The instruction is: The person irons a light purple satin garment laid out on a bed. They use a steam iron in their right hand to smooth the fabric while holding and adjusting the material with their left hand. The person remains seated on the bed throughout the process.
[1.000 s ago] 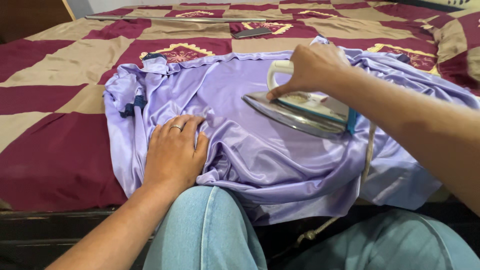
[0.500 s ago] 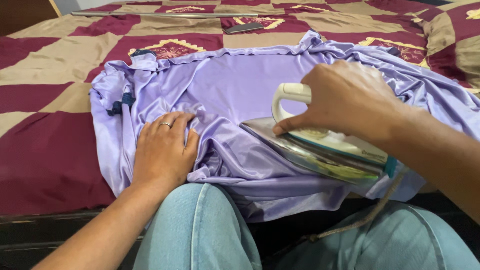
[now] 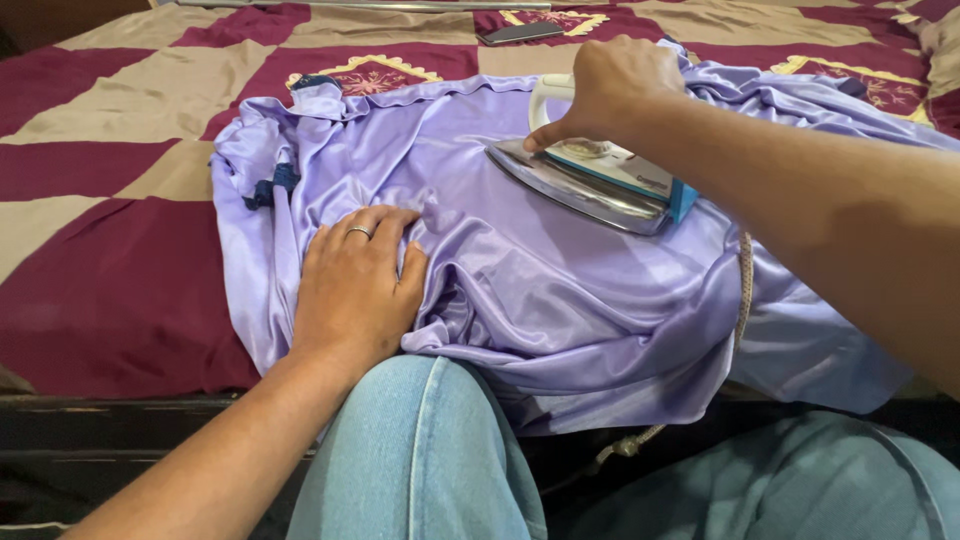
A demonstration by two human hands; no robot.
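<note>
A bed [image 3: 110,200] fills most of the view, covered with a checked spread of maroon and tan squares, some of them carrying gold embroidered motifs. Spread over its near part lies a lilac satin garment [image 3: 560,300], smooth and flat in its upper middle, bunched into folds toward the near edge, where part of it hangs over the dark bed frame; small dark blue trim shows at its left side. Below the cloth, at the bottom of the view, are the person's knees in light blue jeans [image 3: 420,460], the left one pushed up just beneath the gathered folds. The right forearm reaches in from the right edge across the garment, and the right hand [image 3: 615,85] is closed around the pale handle of a clothes iron [image 3: 585,175], thumb pressed along the handle's inner side. The iron rests with its shiny metal soleplate on the flat upper part of the garment, its pointed nose turned to the left and its teal rear end toward the right. A braided beige cord [image 3: 742,290] runs from the back of the iron down over the cloth and off the bed edge, ending in a knot near the knees. The left hand [image 3: 355,290] lies open and flat, palm down, on the left part of the garment, fingers spread over the creases, with a ring on one finger. At the far edge of the bed lie a long thin metal rod [image 3: 370,6] and, near it, a dark phone [image 3: 520,33].
</note>
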